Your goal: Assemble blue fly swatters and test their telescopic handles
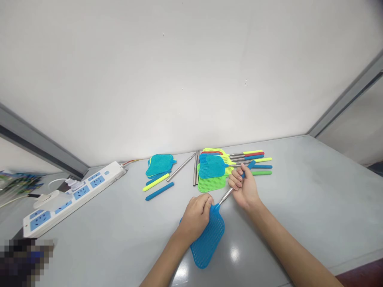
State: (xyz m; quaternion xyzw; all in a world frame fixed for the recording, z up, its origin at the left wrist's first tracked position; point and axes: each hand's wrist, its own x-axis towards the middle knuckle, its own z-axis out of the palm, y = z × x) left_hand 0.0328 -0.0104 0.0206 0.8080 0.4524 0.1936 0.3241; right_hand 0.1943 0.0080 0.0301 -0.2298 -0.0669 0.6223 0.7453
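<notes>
A blue fly swatter (209,239) with a perforated head and a metal rod is held between my two hands, its head toward me. My left hand (196,213) is closed on the head near its neck, covering part of it. Wrapped round the blue handle at the far end of the rod is my right hand (243,185). Just beyond my hands lies a pile of fly swatters (212,184) in green, blue, yellow and red, their handles pointing right.
Left of the pile lie loose metal rods (181,166), stacked swatter heads (160,164), a yellow handle (156,182) and a blue handle (159,191). A white power strip (89,191) with plugs runs along the left. The grey table (314,191) meets a white wall behind.
</notes>
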